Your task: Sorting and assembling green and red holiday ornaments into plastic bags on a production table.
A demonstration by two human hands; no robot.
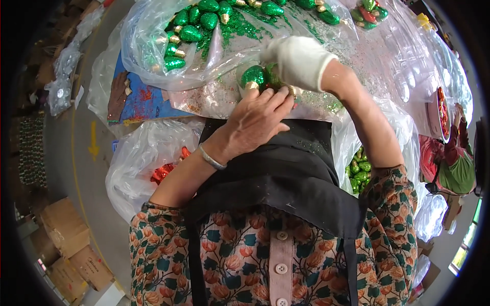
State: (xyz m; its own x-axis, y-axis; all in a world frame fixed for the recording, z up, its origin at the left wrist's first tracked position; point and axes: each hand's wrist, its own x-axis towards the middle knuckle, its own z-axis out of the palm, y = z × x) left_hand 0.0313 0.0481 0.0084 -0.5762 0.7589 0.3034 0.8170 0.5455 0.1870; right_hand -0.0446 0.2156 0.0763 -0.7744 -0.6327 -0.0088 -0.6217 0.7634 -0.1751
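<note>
At the table's near edge, my bare left hand (258,120) is closed on a small bunch of bulb-shaped ornaments. One is a glittery green bulb ornament (253,76) with a gold cap; others beside it are partly covered, and a bit of red shows among them. My right hand (301,62), in a white glove, is just above and right of the bunch, against or very near it. Its fingers are smeared by motion and partly hidden. Loose green bulb ornaments (190,33) lie in clear plastic beyond my left hand.
Green glitter (237,28) is strewn over the plastic-covered table. A green and red bunch of ornaments (368,14) sits at the far right. Bags of red ornaments (163,172) and green ornaments (360,171) flank my black apron (270,168). Another person (456,166) works at right.
</note>
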